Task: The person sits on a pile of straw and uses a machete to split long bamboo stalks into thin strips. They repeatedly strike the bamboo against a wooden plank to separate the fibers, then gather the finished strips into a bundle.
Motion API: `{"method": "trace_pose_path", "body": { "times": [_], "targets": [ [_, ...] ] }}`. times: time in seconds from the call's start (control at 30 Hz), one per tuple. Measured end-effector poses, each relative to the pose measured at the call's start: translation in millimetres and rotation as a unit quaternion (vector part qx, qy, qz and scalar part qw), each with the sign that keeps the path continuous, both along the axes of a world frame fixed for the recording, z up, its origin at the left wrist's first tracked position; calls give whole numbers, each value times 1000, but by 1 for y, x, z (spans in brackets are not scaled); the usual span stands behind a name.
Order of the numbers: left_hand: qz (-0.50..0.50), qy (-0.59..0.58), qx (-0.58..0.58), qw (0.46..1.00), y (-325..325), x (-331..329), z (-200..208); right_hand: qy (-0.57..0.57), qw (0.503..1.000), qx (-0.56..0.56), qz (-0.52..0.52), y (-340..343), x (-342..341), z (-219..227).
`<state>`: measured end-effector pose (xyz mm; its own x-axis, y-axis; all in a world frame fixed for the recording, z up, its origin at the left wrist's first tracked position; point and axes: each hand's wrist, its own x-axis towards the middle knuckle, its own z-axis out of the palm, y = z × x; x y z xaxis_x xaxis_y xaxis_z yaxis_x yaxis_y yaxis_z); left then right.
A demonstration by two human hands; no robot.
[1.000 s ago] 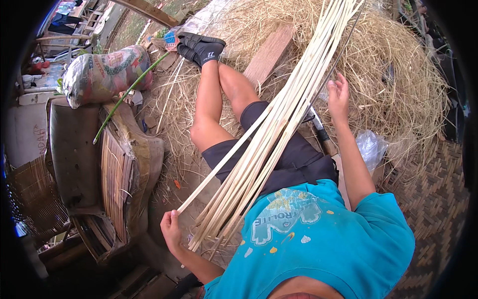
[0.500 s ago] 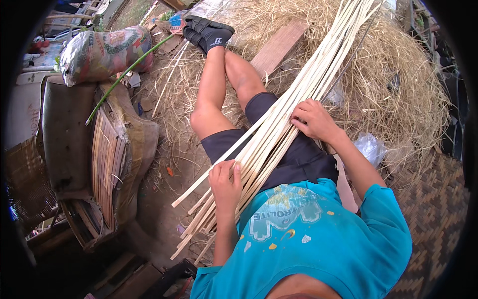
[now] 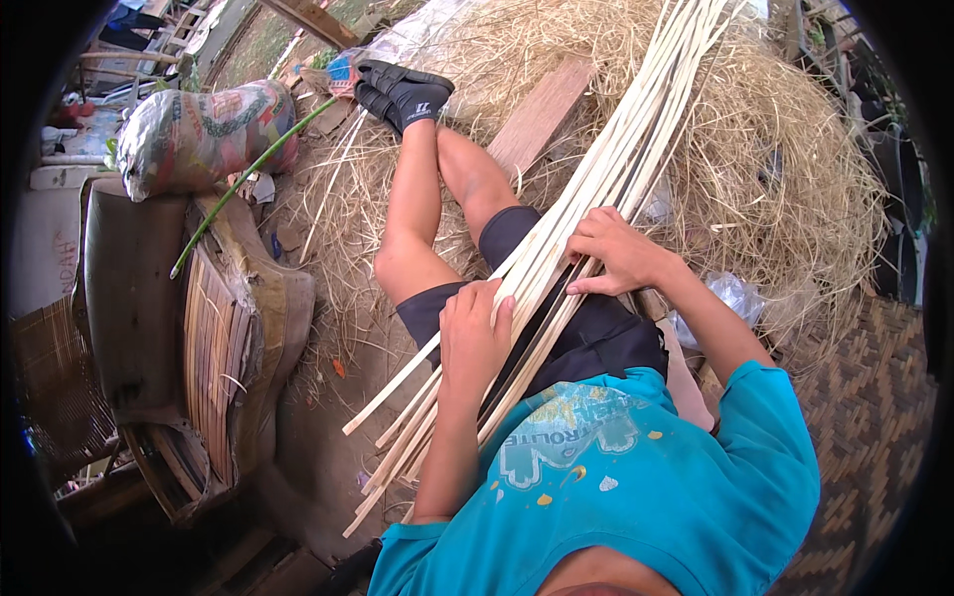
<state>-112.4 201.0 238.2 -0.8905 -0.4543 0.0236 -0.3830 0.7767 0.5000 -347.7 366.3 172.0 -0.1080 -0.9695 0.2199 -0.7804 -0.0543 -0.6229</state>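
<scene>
A long bundle of pale bamboo strips (image 3: 588, 179) lies slantwise across my lap, its far ends up over the straw-like heap. My left hand (image 3: 475, 333) is closed over the strips near their lower end, thumb on the right side. Farther up, my right hand (image 3: 614, 256) grips the bundle's right edge, fingers bent over the strips and thumb below them. Between the hands a dark gap splits the bundle, with a few strips lying apart on the right. The undersides of the strips in my fingers are hidden.
A heap of thin shavings (image 3: 775, 169) spreads beyond my legs, with a wooden board (image 3: 542, 114) on it. At left stand a worn chair frame (image 3: 283, 308) holding slats, a stuffed sack (image 3: 209, 134) and a green stalk (image 3: 238, 182). A woven mat (image 3: 865, 397) lies right.
My left hand has moved up and right along the strips. My right hand has shifted slightly down and left. The gap in the bundle has widened, parting several strips to the right.
</scene>
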Motion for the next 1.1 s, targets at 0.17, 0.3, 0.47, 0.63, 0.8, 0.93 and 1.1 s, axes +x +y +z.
{"method": "trace_pose_path", "body": {
  "times": [0.17, 0.3, 0.47, 0.63, 0.8, 0.93, 1.1],
  "targets": [
    [-64, -38, 69, 995, 24, 13, 22, 46, 995, -81, -23, -9, -1, -26],
    [-11, -106, 87, 990, 41, 22, 12, 50, 998, -43, 15, -36, 2, -22],
    [25, -77, 65, 995, 23, 35, -10, -18, 984, -151, -95, -46, 6, -25],
    [8, 29, 16, 999, 18, 51, -34, -268, 843, -136, -447, -3, -31, -45],
    [92, -19, -81, 992, -2, 73, -24, -568, 601, -138, -545, 25, -27, -95],
    [165, -190, -49, 967, -30, 116, -14, -734, 529, -186, -384, -12, -21, -122],
    [65, -242, -41, 967, -27, 140, -7, -800, 451, -275, -285, -59, -31, -129]
  ]
}}
